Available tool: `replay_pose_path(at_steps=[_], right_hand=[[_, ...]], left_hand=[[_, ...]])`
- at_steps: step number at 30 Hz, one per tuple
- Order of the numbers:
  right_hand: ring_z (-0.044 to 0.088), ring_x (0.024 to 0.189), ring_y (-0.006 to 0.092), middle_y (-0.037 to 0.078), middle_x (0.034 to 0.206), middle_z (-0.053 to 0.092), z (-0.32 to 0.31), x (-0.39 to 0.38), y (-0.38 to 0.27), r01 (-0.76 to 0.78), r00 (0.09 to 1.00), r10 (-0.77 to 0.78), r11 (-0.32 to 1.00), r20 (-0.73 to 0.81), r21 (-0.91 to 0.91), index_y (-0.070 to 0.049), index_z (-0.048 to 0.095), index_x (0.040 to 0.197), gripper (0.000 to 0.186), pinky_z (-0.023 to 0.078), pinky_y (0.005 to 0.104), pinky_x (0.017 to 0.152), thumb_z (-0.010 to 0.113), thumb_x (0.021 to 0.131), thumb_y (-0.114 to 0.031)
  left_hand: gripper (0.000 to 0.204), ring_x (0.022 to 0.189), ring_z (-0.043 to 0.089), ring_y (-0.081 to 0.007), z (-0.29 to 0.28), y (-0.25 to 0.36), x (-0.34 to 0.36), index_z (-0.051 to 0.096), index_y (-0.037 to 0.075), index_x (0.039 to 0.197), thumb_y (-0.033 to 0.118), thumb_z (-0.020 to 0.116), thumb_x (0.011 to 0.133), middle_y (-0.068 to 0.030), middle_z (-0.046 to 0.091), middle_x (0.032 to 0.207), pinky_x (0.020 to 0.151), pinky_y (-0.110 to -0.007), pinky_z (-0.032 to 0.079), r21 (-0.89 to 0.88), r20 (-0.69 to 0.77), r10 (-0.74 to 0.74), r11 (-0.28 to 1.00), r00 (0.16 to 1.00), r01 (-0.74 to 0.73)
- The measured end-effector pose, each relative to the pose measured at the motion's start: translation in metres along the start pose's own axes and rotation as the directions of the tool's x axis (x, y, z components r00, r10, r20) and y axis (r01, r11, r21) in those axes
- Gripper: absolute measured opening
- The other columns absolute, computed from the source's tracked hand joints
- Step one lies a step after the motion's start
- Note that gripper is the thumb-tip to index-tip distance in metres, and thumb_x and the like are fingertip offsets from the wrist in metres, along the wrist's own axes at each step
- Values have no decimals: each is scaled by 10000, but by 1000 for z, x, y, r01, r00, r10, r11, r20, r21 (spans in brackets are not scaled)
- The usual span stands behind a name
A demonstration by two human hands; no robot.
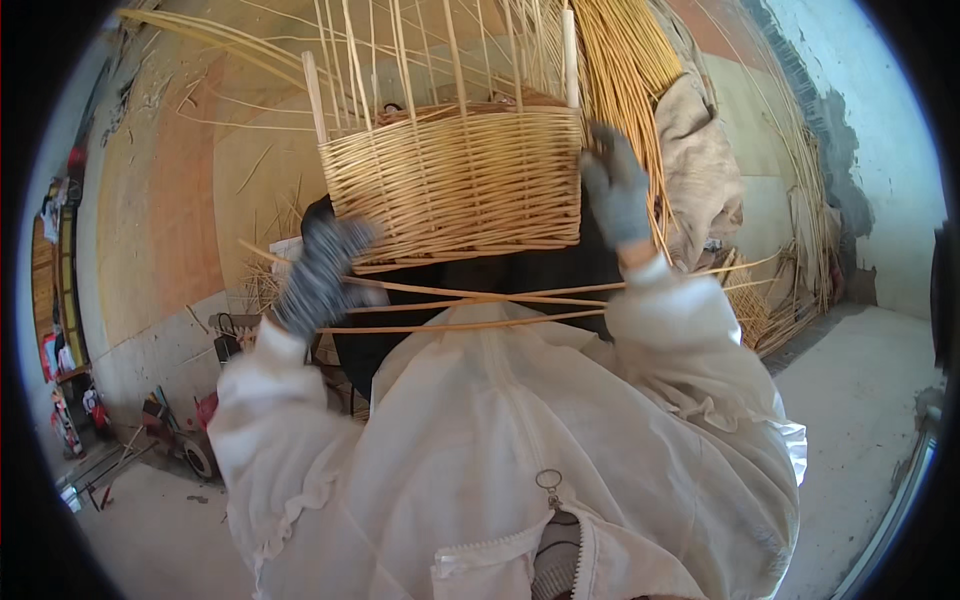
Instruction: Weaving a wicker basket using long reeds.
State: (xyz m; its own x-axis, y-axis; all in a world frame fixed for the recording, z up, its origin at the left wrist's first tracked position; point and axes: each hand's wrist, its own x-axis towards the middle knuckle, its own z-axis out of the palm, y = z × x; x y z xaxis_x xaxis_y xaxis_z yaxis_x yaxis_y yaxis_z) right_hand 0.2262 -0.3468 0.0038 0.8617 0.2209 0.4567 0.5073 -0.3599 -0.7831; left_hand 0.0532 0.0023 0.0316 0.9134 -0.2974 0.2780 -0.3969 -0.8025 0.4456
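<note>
Curling at the lower left corner of the basket, the left grip is gloved in striped grey and blurred; whether it is closed on anything cannot be told. Beside the basket's right edge the right grip is held, gloved in grey, its fingers bent toward the weave; whether contact is made cannot be told either. Between the two grips the basket is held above a black surface, its woven side turned up to view. Beyond the weave, thin stakes are left standing, flanked by two thicker posts. Nearer the body, loose rods are stretched from side to side, two of them crossed, in front of a cream smock. At the upper right, a bundle of rods is laid alongside brown sacking. Farther out, wooden boards are seen at left, and a patched pale wall at right.
</note>
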Motion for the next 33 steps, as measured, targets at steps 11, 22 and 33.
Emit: replay_pose_path(at_steps=[11,22,33], right_hand=[[639,937,235,145,1030,642,14,-109,-67,-832,496,412,-26,764,554,26,570,1115,385,565,352,761,560,928,-310],[652,888,314,164,973,637,-38,-46,-23,-810,513,508,20,692,586,-25,566,918,207,582,428,733,663,852,-195],[675,836,313,213,929,659,-101,82,68,-571,796,476,386,374,725,38,588,953,231,593,384,734,596,893,-185]], left_hand=[[266,658,592,-212,46,53,-15,699,130,972,146,734,709,-49,661,771,569,-330,497,144,-163,68,989,984,-44],[278,661,615,-229,45,38,20,699,151,994,280,701,748,-61,653,784,605,-332,513,248,2,37,968,999,-36],[502,1024,553,-303,71,21,159,636,54,1077,442,691,764,-124,618,1091,912,-418,427,295,-209,-381,854,901,429]])
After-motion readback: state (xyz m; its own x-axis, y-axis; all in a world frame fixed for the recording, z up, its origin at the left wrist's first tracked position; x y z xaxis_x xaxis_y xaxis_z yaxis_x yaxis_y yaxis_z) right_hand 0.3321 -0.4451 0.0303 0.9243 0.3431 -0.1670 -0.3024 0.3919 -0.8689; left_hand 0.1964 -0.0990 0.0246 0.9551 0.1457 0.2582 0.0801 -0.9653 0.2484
